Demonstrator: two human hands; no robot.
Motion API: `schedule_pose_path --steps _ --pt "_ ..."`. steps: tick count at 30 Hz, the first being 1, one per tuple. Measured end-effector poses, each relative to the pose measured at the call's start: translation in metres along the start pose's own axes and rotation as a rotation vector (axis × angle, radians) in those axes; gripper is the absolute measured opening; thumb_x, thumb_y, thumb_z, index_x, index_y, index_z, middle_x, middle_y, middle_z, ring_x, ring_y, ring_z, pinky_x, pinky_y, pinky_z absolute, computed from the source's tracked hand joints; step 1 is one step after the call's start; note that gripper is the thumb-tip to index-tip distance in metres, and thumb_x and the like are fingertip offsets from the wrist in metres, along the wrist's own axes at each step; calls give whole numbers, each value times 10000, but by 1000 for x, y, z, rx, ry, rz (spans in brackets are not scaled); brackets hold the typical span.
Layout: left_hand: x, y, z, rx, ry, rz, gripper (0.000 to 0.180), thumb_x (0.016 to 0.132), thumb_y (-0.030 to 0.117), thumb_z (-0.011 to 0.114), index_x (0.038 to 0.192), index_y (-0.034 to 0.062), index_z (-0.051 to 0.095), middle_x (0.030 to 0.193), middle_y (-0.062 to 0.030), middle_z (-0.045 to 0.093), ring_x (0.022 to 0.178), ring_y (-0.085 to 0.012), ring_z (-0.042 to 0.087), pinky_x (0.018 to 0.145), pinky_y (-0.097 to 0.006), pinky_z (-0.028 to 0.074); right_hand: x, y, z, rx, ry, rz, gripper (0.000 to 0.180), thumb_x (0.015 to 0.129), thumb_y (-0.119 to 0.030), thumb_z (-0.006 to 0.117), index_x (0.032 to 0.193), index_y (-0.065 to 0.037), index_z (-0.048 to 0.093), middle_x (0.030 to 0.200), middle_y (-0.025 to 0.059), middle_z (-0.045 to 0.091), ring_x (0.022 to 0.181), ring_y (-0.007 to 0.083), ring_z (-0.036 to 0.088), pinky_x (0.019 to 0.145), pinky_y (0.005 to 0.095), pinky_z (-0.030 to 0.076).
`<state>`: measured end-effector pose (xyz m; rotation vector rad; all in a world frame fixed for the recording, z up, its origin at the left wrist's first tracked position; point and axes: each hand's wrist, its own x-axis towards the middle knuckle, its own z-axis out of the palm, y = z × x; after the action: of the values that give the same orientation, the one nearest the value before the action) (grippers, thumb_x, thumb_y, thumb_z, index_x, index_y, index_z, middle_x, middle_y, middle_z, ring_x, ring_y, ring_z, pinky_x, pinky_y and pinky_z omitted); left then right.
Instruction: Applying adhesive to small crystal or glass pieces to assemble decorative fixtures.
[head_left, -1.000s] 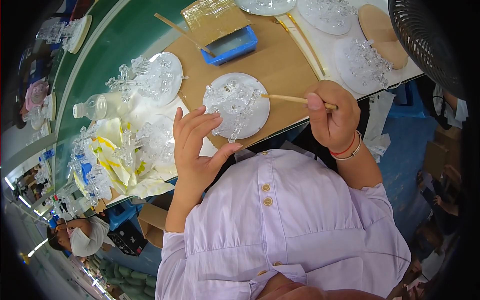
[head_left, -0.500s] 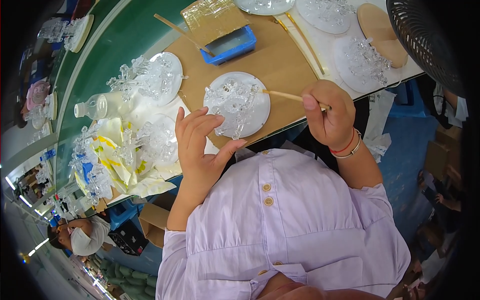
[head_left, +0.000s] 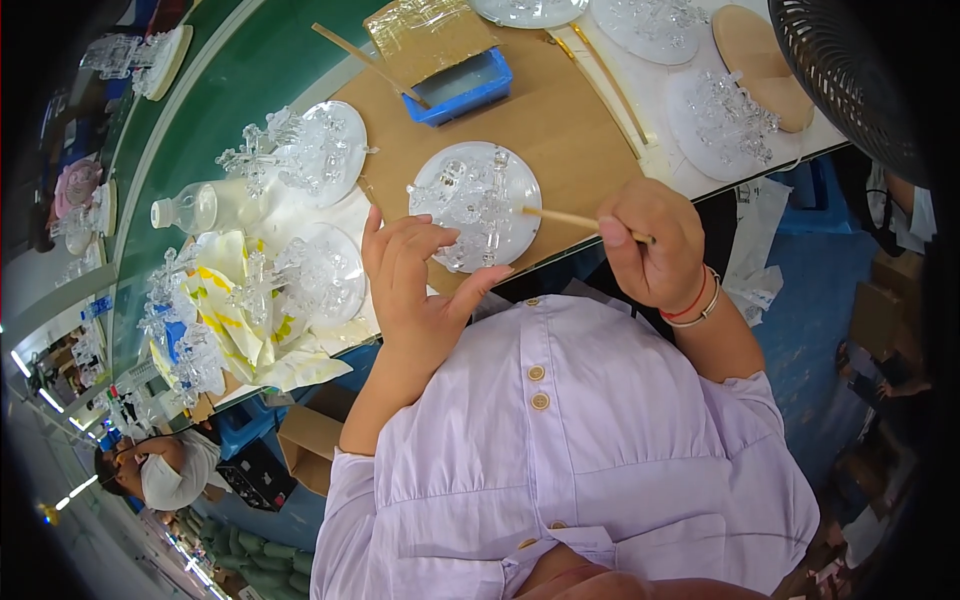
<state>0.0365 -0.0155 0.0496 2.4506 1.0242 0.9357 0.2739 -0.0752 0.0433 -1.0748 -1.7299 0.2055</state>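
Observation:
In front of me lies a round white disc [head_left: 520, 190] bearing a clear, ornate plastic piece [head_left: 470, 205]. My left hand [head_left: 420, 275] is at the disc's near left edge, thumb and fingers spread apart; whether its fingertips touch the clear piece I cannot tell. A thin wooden stick [head_left: 565, 216] is pinched in my right hand [head_left: 655, 245], its tip pointing left over the disc's right side, close to the clear piece. Beyond the disc stands a small blue tray [head_left: 462, 100] with another wooden stick [head_left: 365, 62] leaning in it.
Brown cardboard [head_left: 570, 130] lies under the disc. More discs with clear pieces stand left and far right. Nearby are a plastic bottle [head_left: 200, 210], a yellow-patterned wrapper [head_left: 235, 300], a tape-covered box flap [head_left: 430, 45] and a dark fan grille [head_left: 850, 80]. Another person [head_left: 175, 470] sits at far left.
The clear piece on the disc has turned, its long part now more upright. My left hand has shifted slightly right; my right hand and its stick have dropped slightly nearer me.

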Motion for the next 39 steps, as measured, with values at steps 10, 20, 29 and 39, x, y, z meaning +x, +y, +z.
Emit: schedule_pose_path --steps 10,20,29,39 --pt "2 4 4 8 4 4 531 576 292 890 941 88 564 869 -30 588 920 -274 583 1016 -542 342 4 5 1 -57 39 1 63 878 20 552 887 -8 496 725 105 575 555 234 527 519 315 424" --pt "6 5 9 11 43 35 524 573 298 890 920 86 559 845 -21 578 853 -260 580 999 -546 351 6 13 -2 -52 72 45 68 886 17 555 916 -5 499 737 113 581 583 241 548 539 312 436" --pt "9 3 13 32 70 77 522 574 313 890 900 85 552 814 -12 567 806 -240 566 996 -534 360 1 4 -9 -17 -4 56 66 884 25 554 895 -5 496 747 121 585 584 242 546 541 309 434" --pt "9 2 13 41 67 77 528 577 335 883 902 89 547 800 -11 562 782 -226 558 996 -525 361 0 0 -12 -57 -23 37 59 885 15 556 890 -5 500 743 120 580 579 245 544 541 312 438"
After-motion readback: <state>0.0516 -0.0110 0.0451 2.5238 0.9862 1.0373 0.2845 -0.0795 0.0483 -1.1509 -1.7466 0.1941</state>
